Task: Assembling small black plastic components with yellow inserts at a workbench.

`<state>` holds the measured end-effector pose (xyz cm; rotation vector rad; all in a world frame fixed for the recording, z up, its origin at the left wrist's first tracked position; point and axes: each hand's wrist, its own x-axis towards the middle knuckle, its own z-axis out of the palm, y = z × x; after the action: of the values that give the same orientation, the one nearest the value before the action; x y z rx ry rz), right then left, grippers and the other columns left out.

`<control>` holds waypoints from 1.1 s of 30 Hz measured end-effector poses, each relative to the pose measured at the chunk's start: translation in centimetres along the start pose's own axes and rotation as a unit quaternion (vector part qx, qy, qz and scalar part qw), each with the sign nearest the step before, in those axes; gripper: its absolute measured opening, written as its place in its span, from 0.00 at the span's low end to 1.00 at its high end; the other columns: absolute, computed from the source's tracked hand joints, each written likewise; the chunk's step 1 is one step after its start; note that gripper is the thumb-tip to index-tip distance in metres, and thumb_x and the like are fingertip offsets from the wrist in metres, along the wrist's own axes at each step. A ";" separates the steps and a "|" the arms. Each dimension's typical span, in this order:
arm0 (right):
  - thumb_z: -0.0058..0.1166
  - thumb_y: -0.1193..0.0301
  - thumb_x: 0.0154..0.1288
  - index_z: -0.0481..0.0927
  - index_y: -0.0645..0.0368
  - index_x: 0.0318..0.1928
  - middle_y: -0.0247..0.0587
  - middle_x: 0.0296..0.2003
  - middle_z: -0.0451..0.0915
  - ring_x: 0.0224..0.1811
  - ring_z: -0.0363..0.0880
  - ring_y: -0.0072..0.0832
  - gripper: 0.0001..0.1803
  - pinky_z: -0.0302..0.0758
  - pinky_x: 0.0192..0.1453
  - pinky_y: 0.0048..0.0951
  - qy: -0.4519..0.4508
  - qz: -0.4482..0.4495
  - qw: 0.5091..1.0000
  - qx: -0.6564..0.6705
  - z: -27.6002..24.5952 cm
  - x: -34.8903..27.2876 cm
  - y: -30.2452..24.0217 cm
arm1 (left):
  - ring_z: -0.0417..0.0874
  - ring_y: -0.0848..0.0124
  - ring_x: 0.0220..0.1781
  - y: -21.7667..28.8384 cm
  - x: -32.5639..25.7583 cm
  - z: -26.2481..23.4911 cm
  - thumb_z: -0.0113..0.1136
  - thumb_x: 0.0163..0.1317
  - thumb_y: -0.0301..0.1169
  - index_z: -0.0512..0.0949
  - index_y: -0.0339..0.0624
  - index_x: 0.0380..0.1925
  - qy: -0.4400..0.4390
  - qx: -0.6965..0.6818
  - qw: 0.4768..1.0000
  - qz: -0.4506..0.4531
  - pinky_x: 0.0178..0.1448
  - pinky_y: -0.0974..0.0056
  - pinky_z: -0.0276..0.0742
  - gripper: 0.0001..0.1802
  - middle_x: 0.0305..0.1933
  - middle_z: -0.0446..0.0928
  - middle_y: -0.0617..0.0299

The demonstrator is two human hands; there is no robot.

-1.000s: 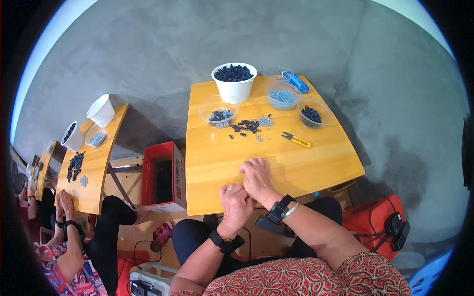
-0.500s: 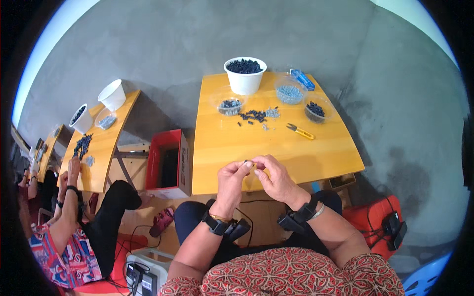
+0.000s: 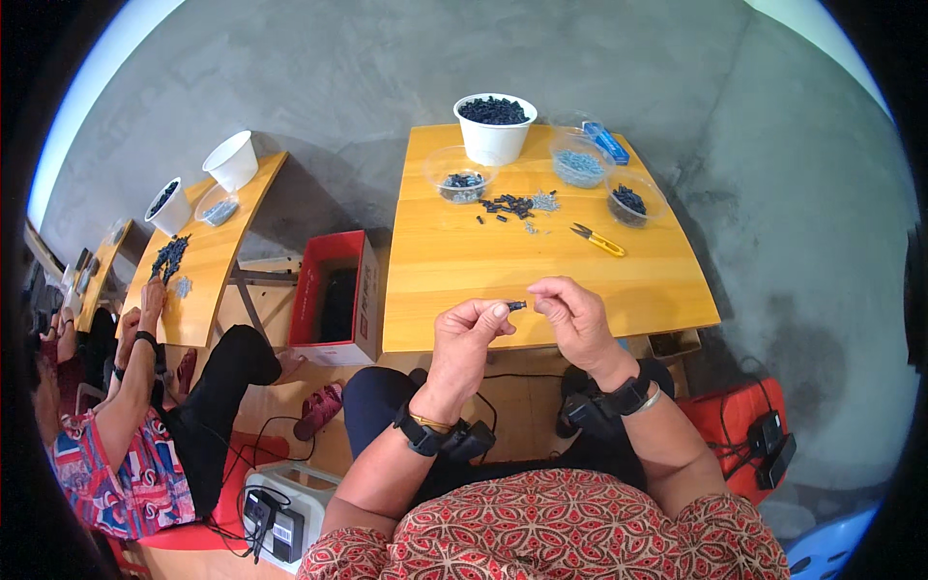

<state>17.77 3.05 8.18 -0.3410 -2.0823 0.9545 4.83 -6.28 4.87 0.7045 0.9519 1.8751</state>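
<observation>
Between the thumb and forefinger of my left hand (image 3: 462,340) is a small black plastic piece (image 3: 517,305), its end sticking out to the right. My right hand (image 3: 580,327) is a short way right of it, fingers drawn together; whether anything tiny is in them is too small to tell. Both hands are over the near edge of the wooden table (image 3: 464,261). Beyond them lie a loose pile of black pieces (image 3: 509,205) and a heap of small grey metal parts (image 3: 546,200). Yellow thread snips (image 3: 599,240) rest to their right.
At the back stand a white bucket (image 3: 493,145) of black pieces and clear bowls of mixed parts (image 3: 462,188), grey parts (image 3: 580,169) and black pieces (image 3: 628,203). A blue box (image 3: 606,143) lies there. Left are a red carton (image 3: 364,300) and a co-worker (image 3: 126,454) at another table.
My hands have come apart. The black piece stays in my left hand while my right hand has moved away to the right. The view has shifted slightly.
</observation>
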 end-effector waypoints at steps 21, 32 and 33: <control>0.45 0.80 0.56 0.71 0.62 0.37 0.46 0.30 0.72 0.33 0.73 0.40 0.07 0.70 0.36 0.32 -0.028 -0.026 0.999 -0.015 0.6 0.3 1.1 | 0.74 0.74 0.27 -1.3 0.7 0.3 0.53 0.59 0.28 0.75 0.35 0.27 0.018 0.062 0.997 -0.047 0.36 0.69 0.74 0.07 0.25 0.74 0.62; 0.47 0.74 0.55 0.74 0.61 0.35 0.48 0.31 0.75 0.37 0.73 0.44 0.07 0.69 0.40 0.38 0.179 -0.003 0.907 -0.382 -13.3 7.4 8.9 | 0.72 0.78 0.25 -2.0 2.4 -2.0 0.53 0.59 0.29 0.77 0.33 0.31 0.055 0.111 0.992 0.000 0.35 0.72 0.71 0.09 0.24 0.75 0.64; 0.48 0.73 0.55 0.74 0.61 0.37 0.48 0.32 0.76 0.38 0.73 0.43 0.09 0.69 0.41 0.39 0.151 -0.011 0.871 -0.467 -14.7 8.6 9.5 | 0.72 0.79 0.26 -2.3 3.2 -2.1 0.54 0.59 0.29 0.77 0.32 0.31 0.042 0.112 0.993 0.014 0.35 0.73 0.70 0.09 0.24 0.75 0.64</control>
<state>22.71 21.56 11.89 -0.8864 -2.0966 -0.2010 2.88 -3.42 2.13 0.7799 1.2245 1.8526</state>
